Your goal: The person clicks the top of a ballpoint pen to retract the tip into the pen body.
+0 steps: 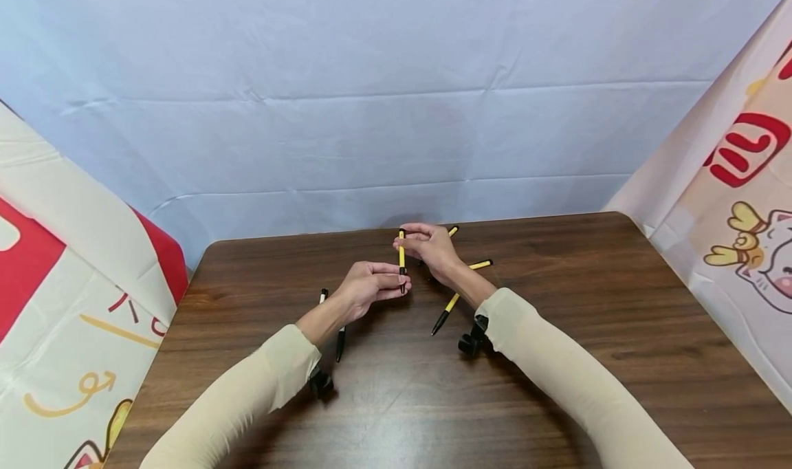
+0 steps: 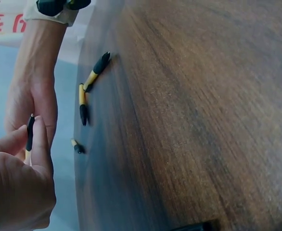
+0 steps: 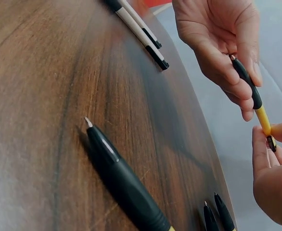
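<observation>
A yellow pen with a black grip [image 1: 401,254] stands upright off the table between the two hands. My left hand [image 1: 366,291] pinches its black grip near the tip, thumb against fingers. Higher up, the right hand [image 1: 435,250] pinches the yellow end by the clicker. The right wrist view shows both hands on this pen [image 3: 262,118], its metal tip pointing toward the left palm. Beneath the right forearm lies another yellow pen [image 1: 454,302], partly covered by it. Behind the right hand, one more yellow pen [image 1: 454,231] is mostly hidden.
White pens with black ends [image 3: 140,36] lie side by side near the left forearm, which partly hides them in the head view. Two black pen tips [image 3: 223,211] show at the lower edge of the right wrist view. The brown wooden table [image 1: 396,400] meets a pale cloth backdrop [image 1: 371,146].
</observation>
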Motion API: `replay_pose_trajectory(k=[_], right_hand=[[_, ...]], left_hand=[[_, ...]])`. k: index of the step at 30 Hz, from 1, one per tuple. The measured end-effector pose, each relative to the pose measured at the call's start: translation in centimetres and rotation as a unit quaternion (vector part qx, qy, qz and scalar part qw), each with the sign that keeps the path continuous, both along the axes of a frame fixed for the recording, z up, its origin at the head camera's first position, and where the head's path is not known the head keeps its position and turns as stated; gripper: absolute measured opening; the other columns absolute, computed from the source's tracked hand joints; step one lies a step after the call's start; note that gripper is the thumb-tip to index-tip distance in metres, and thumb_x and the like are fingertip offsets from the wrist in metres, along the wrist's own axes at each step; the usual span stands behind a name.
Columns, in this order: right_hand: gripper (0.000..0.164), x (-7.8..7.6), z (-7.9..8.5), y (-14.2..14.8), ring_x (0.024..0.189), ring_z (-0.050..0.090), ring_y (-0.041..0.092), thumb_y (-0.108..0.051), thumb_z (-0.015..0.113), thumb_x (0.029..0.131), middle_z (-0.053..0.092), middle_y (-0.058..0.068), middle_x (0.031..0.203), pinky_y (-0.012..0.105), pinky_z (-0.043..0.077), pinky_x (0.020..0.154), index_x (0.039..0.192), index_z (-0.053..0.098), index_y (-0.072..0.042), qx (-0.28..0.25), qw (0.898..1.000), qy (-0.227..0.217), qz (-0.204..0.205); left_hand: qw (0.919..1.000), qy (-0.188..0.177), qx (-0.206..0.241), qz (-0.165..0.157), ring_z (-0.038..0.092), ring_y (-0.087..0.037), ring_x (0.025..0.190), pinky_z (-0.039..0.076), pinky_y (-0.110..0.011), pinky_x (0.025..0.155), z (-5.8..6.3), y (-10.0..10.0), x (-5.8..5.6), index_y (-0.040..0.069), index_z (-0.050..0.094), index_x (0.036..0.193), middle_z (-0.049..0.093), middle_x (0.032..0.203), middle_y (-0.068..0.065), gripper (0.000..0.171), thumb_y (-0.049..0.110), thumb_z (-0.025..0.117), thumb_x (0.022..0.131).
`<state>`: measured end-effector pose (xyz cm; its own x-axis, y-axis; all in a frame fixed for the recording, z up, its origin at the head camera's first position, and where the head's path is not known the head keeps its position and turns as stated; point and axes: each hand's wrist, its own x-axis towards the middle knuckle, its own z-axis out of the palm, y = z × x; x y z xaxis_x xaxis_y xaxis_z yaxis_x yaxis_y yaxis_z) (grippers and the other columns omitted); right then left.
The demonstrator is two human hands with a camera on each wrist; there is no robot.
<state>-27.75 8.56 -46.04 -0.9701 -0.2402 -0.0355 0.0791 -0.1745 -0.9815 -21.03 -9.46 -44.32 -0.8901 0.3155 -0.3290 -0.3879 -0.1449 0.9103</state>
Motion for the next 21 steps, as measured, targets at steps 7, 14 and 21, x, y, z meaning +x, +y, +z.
replay_pose_trajectory(k=[7, 14, 21], right_hand=[[0.042, 0.3, -0.15, -0.35, 0.091, 0.079, 0.017, 0.004, 0.07, 0.099, 0.079, 0.007, 0.094, 0.033, 0.063, 0.091, 0.137, 0.059, 0.013, -0.013, 1.0, 0.01, -0.005], [0.039, 0.49, -0.29, -0.68, 0.088, 0.079, 0.016, 0.005, 0.07, 0.097, 0.08, 0.005, 0.091, 0.032, 0.063, 0.089, 0.134, 0.06, 0.015, -0.024, 0.999, 0.017, -0.015], [0.043, 0.56, -0.43, -0.72, 0.087, 0.079, 0.016, 0.005, 0.07, 0.098, 0.079, 0.006, 0.092, 0.032, 0.064, 0.087, 0.137, 0.057, 0.018, -0.026, 0.999, 0.017, -0.021]], left_hand=[[1.0, -0.002, -0.005, 0.001, 0.077, -0.02, 0.086, 0.064, -0.034, 0.085, 0.04, -0.04, 0.18, -0.023, 0.056, 0.135, 0.078, 0.1, -0.021, 0.039, -0.013, 0.064, 0.098], [0.9999, -0.001, -0.011, -0.004, 0.077, -0.019, 0.086, 0.064, -0.033, 0.083, 0.2, -0.11, 0.37, -0.022, 0.057, 0.134, 0.077, 0.108, -0.028, 0.038, -0.012, 0.065, 0.099], [0.9999, -0.003, -0.012, -0.007, 0.077, -0.018, 0.086, 0.064, -0.033, 0.084, 0.46, -0.12, 0.42, -0.021, 0.057, 0.134, 0.073, 0.116, -0.033, 0.037, -0.01, 0.065, 0.1]])
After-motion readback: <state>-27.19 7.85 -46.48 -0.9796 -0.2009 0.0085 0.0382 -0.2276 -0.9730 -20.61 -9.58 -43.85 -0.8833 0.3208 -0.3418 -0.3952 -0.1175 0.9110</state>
